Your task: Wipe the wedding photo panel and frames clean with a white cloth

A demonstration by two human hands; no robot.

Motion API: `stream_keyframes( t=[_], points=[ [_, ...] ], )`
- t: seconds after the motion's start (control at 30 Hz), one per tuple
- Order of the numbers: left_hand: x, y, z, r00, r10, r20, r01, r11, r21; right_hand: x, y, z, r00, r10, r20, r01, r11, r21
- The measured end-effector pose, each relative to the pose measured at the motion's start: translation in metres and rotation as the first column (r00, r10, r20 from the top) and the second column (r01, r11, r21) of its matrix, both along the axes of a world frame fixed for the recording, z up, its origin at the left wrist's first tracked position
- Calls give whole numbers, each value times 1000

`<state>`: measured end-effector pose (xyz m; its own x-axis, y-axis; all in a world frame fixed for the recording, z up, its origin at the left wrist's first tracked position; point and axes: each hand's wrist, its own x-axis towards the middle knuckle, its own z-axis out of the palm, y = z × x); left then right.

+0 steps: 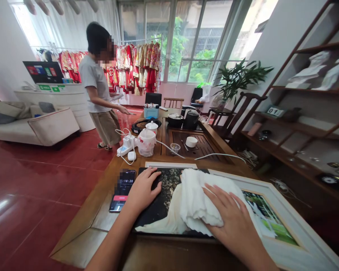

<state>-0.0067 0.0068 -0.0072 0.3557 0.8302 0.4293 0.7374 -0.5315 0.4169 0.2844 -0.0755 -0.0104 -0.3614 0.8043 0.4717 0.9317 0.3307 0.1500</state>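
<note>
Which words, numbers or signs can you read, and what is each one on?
":18:20": black rectangular smartphone; the start is pixelated.
"01": small white block on the brown wooden shelf unit.
Too small or blurred to read: smaller smartphone text, the green signs on the white curved counter, the black flat monitor, the blue markings on the white plastic power strip.

Left forearm [110, 241] slanting up and rightward, left hand [141, 191] palm down, thumb [157, 189] apart, right forearm [258, 254] slanting up and leftward, right hand [228, 213] palm down, fingers outstretched.
</note>
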Motion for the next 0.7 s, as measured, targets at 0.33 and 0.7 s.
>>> stream_keyframes(
  t=[0.33,0.7],
  points=[
    [3,-4,5,1000,6,-9,-6,1000,25,9,52,11,997,-62,-53,63,998,12],
    [1,0,1,1000,19,13,-19,1000,-2,13,-1,-6,999,-38,15,37,999,32]
  ],
)
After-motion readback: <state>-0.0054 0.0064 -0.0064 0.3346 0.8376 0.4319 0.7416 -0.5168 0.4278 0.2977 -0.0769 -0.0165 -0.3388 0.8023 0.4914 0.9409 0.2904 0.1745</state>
